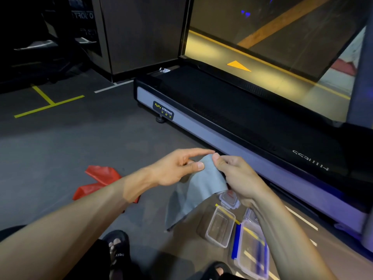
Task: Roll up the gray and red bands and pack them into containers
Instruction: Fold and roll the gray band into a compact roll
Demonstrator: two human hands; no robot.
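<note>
I held the gray band [198, 184] up between both hands, my left hand [177, 168] and right hand [234, 174] each pinching its top edge, its length hanging down toward me. The red band [99, 181] lay left on the floor [80, 150]; clear containers [221, 226] sat near right, beside the treadmill [232, 118].

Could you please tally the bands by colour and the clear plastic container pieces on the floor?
Gray band: 1, pinched by left hand and right hand
Red band: 1
Clear containers: open tub, blue-clip box: 2
Lids: at least 1
Total: at least 5
</note>
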